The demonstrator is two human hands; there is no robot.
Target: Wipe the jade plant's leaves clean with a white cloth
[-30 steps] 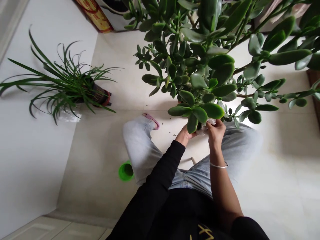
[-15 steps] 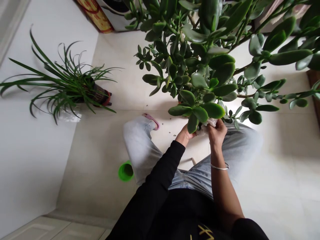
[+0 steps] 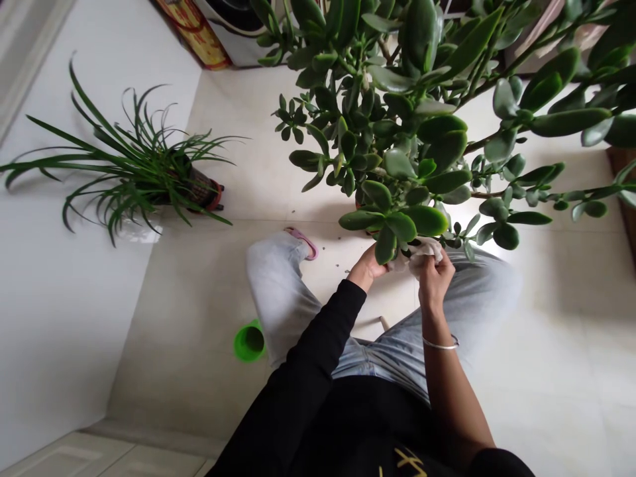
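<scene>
A large jade plant (image 3: 397,162) with thick, glossy green leaves spreads in front of me, and its low leaves hang over my hands. My right hand (image 3: 436,278) is closed on a crumpled white cloth (image 3: 426,252), just under the lowest leaves. My left hand (image 3: 368,266) reaches under a drooping leaf from the left, its fingers curled. Leaves cover its fingertips, so what they grip is hidden. Part of the white cloth lies right beside those fingers. The plant's pot is mostly hidden by foliage.
A spider-like potted plant (image 3: 199,189) with long thin leaves stands by the white wall at left. A green cup (image 3: 249,341) is on the floor beside my left leg. Small dark bits lie on the tiles near my pink slipper (image 3: 304,244). A brown wooden edge (image 3: 623,192) is at far right.
My right hand has shifted slightly right and down with the cloth, and more of the cloth shows. The left hand stays almost in place.
</scene>
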